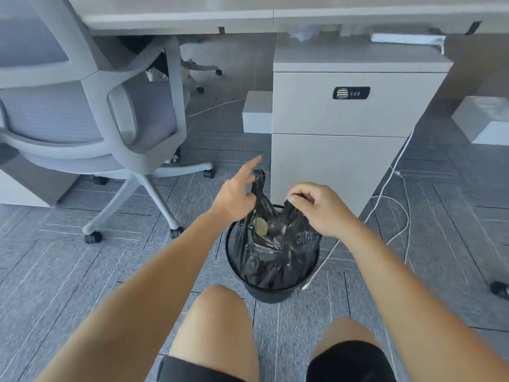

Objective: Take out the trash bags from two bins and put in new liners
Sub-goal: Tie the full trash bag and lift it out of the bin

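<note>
Black trash bag (271,252), part-filled, sits in mesh bin (271,295) on the floor. Left hand (237,195) pinches one handle, forefinger extended; right hand (322,208) pinches the other. Status: bag gathered, not lifted out; new liner and second bin outstanding, neither in view.

nothing readable tbh, digits on the black combination lock (351,92) of the white drawer cabinet (338,158) are too small

Both forearms (154,271) are stretched forward. One handle of the trash bag (275,252) is pinched by the left hand (237,195), index finger extended; the other by the right hand (321,209).
</note>
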Demonstrator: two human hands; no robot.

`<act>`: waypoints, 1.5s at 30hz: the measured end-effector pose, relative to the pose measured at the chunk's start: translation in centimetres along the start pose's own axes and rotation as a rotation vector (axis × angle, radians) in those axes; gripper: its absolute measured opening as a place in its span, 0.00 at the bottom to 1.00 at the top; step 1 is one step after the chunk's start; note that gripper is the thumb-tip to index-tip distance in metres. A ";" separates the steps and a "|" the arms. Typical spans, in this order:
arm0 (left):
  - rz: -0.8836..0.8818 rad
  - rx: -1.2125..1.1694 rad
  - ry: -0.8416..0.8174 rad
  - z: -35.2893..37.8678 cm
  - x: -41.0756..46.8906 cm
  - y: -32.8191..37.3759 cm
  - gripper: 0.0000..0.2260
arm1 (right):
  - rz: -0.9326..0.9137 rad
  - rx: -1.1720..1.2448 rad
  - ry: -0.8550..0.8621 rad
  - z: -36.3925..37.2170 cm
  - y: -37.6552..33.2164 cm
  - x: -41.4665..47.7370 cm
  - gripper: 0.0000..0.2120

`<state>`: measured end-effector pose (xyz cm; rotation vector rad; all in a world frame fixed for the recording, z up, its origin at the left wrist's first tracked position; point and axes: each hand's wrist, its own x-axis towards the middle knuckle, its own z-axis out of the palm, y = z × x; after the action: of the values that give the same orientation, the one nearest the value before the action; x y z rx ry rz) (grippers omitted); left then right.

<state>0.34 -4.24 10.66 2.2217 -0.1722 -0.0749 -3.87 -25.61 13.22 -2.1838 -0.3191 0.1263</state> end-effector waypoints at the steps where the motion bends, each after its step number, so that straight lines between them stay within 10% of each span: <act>1: 0.006 -0.014 0.033 0.1 -0.1 -0.4 0.35 | 0.022 0.036 -0.004 0.1 0.1 0.0 0.09; 6: -0.214 -0.187 0.396 0.7 -0.8 -2.5 0.24 | 0.120 0.224 0.079 1.0 1.2 -0.4 0.06; 13: -0.512 -0.193 -0.106 1.4 -1.3 -6.1 0.52 | 0.236 0.488 0.065 1.4 2.4 -0.7 0.14; 17: -0.345 0.148 -0.140 3.1 0.1 -5.1 0.51 | 0.188 0.420 0.003 1.5 2.3 -0.9 0.09; 24: -0.055 0.248 -0.159 5.3 1.6 -3.9 0.06 | -0.045 -0.067 -0.045 2.0 0.8 0.0 0.10; 39: 0.060 0.075 -0.376 3.5 -1.4 -2.8 0.13 | 0.384 0.116 0.218 7.6 4.8 4.2 0.03; 45: 0.312 0.244 -0.304 2.2 -1.5 -4.9 0.22 | 0.582 0.161 -0.123 9.3 4.9 4.0 0.13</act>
<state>-0.90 -2.75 5.43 2.3867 -0.7257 -0.2310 -1.05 -20.06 3.88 -2.0521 0.2611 0.5890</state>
